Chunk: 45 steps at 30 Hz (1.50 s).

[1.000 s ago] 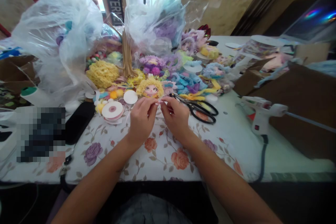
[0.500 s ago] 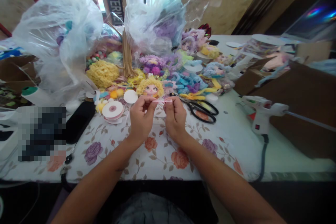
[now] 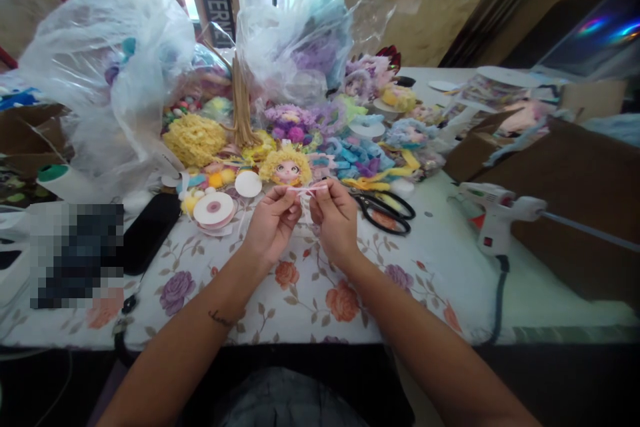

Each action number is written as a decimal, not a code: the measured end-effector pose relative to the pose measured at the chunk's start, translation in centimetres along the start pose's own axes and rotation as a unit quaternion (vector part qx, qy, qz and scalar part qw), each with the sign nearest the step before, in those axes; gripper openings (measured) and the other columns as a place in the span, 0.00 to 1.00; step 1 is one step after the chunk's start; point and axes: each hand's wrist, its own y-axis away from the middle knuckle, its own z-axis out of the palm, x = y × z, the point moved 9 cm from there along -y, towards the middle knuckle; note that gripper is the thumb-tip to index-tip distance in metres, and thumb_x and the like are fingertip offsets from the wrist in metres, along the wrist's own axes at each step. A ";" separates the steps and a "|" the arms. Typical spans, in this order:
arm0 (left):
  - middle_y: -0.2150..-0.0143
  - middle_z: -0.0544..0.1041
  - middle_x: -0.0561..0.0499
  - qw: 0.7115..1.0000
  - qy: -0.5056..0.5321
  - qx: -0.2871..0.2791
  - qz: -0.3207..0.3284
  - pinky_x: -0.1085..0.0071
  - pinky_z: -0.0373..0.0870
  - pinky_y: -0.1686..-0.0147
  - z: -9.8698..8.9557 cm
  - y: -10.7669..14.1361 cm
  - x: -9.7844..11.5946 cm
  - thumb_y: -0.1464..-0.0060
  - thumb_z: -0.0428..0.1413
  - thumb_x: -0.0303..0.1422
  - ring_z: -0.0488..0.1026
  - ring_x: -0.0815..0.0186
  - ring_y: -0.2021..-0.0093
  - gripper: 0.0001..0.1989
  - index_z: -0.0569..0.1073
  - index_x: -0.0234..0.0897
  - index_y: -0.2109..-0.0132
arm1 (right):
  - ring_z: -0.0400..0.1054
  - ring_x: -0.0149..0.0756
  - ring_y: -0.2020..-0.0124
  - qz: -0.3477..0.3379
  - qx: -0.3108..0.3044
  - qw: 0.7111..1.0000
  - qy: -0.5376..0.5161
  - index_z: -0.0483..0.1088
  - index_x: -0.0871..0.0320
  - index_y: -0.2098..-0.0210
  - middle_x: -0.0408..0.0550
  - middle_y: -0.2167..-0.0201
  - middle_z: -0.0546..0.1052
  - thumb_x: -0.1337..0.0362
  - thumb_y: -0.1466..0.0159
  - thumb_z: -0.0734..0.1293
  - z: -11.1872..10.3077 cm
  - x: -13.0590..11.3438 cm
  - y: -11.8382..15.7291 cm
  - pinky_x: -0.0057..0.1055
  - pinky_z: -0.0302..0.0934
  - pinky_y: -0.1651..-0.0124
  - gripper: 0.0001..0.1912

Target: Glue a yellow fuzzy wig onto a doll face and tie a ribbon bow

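Note:
Between my two hands a thin pale pink ribbon (image 3: 303, 189) is held, crossed or looped in the middle. My left hand (image 3: 273, 220) pinches its left end with thumb and forefinger. Its right end is pinched in my right hand (image 3: 334, 217). Just beyond the hands sits a doll head (image 3: 286, 167) with curly yellow hair. A white spool of pink ribbon (image 3: 215, 210) lies to the left of my left hand. Black-handled scissors (image 3: 387, 212) lie to the right of my right hand, their blades partly hidden behind it.
A white glue gun (image 3: 493, 213) stands at the right beside a cardboard box (image 3: 575, 213). A black phone (image 3: 151, 233) lies at the left. Plastic bags (image 3: 115, 67), yarn and trimmings are heaped at the back. A flowered cloth (image 3: 300, 307) covers the table.
The pink ribbon went from a straight strip to a crossed or looped shape. My left wrist has turned, and a mark on the forearm now shows. The view has shifted slightly.

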 end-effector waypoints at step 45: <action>0.82 0.57 0.60 0.946 -0.315 0.051 0.060 0.76 0.48 0.82 -2.5 0.4 0.2 0.47 0.54 0.42 0.52 0.75 0.83 0.14 0.70 0.36 0.71 | 0.67 0.31 0.76 -0.301 -0.031 0.828 0.473 0.68 0.60 0.64 0.48 0.73 0.77 0.63 0.31 0.56 1.4 -3.6 2.1 0.27 0.54 0.71 0.11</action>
